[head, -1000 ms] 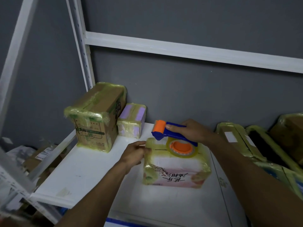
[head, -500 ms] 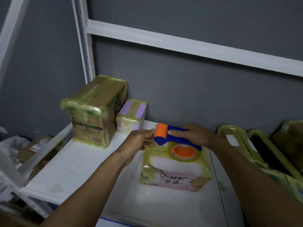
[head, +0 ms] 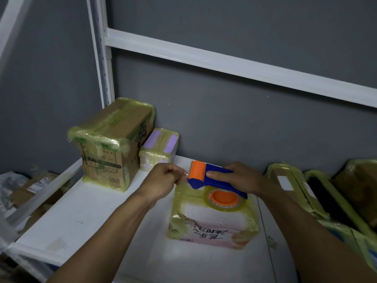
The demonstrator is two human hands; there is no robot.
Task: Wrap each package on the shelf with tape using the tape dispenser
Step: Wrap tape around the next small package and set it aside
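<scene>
A pink and white package (head: 212, 223), partly covered in yellowish tape, lies on the white shelf (head: 81, 217) in front of me. My right hand (head: 242, 177) grips a blue tape dispenser (head: 216, 178) with an orange roller and an orange-cored tape roll, held just above the package's far edge. At the roller, my left hand (head: 165, 178) pinches the clear tape end between thumb and fingers.
A tall taped cardboard box (head: 108, 148) and a small purple taped package (head: 161, 148) stand at the back left. Several taped packages (head: 295, 186) lean at the right. A white shelf post and crossbar run along the grey wall.
My left hand left the package's left edge and rose to the dispenser's roller, where it now pinches the tape end. The dispenser lifted slightly off the package.
</scene>
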